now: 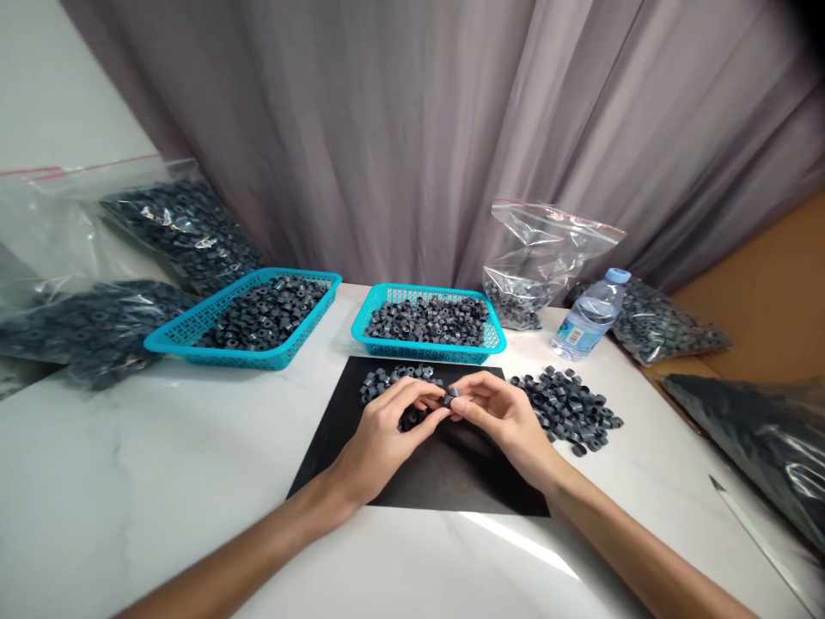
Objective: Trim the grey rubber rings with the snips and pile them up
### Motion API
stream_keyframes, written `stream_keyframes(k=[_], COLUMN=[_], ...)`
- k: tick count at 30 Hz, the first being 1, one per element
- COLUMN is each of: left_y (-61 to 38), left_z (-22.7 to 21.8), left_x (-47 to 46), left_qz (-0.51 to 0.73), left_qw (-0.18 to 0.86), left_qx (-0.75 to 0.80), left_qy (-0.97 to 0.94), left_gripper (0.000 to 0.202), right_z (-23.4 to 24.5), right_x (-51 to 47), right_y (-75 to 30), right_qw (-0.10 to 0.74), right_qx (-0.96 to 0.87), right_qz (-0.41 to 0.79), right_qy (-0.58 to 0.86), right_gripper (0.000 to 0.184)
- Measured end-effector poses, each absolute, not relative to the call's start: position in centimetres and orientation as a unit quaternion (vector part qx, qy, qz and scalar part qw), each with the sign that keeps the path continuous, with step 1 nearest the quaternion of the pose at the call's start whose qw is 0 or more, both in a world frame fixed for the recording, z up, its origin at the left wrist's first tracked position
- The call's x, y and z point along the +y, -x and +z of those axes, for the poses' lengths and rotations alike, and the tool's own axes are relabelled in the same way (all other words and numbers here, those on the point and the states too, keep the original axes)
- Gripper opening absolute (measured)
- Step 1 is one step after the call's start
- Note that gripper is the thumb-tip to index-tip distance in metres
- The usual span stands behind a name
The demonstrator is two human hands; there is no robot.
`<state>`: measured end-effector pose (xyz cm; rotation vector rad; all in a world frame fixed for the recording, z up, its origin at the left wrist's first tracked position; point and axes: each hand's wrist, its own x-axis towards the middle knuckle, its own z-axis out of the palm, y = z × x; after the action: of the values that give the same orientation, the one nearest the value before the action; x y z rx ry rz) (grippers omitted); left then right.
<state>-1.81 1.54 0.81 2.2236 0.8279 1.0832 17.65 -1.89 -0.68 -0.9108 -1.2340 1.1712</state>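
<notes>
Above the black mat (451, 481), my left hand (390, 421) and my right hand (503, 417) meet fingertip to fingertip. Pinched between them is a small dark grey plastic piece (453, 394); whether it is one piece or two joined together, I cannot tell. Behind my left hand lies a pile of similar hollow pieces (412, 373), partly hidden by the fingers. To the right of my right hand, a second heap of loose pieces (571, 408) spreads over the white table.
Two blue baskets, one at the left (284, 354) and one at the centre (429, 347), hold many pieces. A water bottle (589, 316) stands right of a clear zip bag (516, 297). Filled bags (186, 228) line both sides. A pencil-like stick (751, 524) lies at right.
</notes>
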Motion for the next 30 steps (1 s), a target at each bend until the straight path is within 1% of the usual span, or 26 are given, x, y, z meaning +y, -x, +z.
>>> stream_keyframes(k=[8, 15, 19, 23, 25, 28, 30], left_y=[1.4, 1.0, 0.8, 0.5, 0.4, 0.4, 0.4], left_z=[0.9, 0.1, -0.4, -0.3, 0.0, 0.4, 0.5], left_x=[1.2, 0.8, 0.6, 0.5, 0.6, 0.6, 0.4], left_qz=[0.403, 0.414, 0.405, 0.388, 0.373, 0.35, 0.333], left_qw=[0.333, 0.341, 0.4, 0.476, 0.496, 0.474, 0.426], left_qx=[0.315, 0.32, 0.322, 0.328, 0.339, 0.35, 0.345], left_qy=[-0.792, -0.781, -0.756, -0.718, -0.707, -0.728, -0.767], left_gripper=[0.014, 0.018, 0.014, 0.015, 0.015, 0.011, 0.008], right_z=[-0.5, -0.5, -0.7, -1.2, -1.3, -1.2, -1.0], right_x=[-2.2, -3.1, -3.7, -3.9, -4.0, -4.2, -4.3], right_y=[-17.6, -17.5, -17.8, -18.2, -18.5, -18.9, -19.1], right_qw=[0.579, 0.578, 0.574, 0.583, 0.58, 0.566, 0.55], right_qx=[-0.504, -0.488, -0.48, -0.452, -0.44, -0.442, -0.454], right_qz=[0.496, 0.484, 0.492, 0.493, 0.499, 0.507, 0.511], right_qy=[0.406, 0.44, 0.444, 0.462, 0.47, 0.476, 0.48], right_gripper=[0.03, 0.033, 0.036, 0.04, 0.041, 0.041, 0.04])
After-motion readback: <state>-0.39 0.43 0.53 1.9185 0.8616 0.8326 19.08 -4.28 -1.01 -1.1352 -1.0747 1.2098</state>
